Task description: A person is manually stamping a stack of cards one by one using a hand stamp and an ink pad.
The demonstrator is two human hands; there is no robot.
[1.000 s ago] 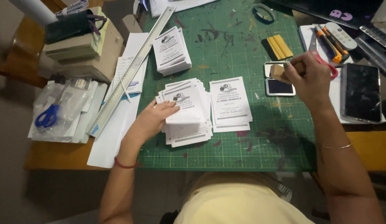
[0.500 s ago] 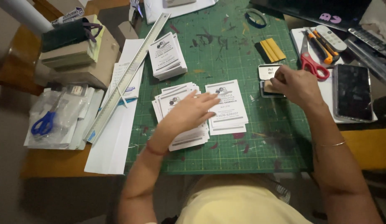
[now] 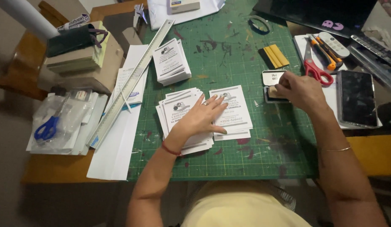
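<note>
White cards (image 3: 183, 113) under left hand (image 3: 202, 120), right hand (image 3: 298, 90) on stamp pad (image 3: 272, 88)

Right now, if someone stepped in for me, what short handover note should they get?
Left hand: flat on the fanned stack of printed cards on the green cutting mat.
Right hand: at the small open ink pad, fingers on a small block; grip unclear.
Second card pile lies beside the left hand, third pile near the metal ruler.
Done or left: cannot tell from the cards.
</note>
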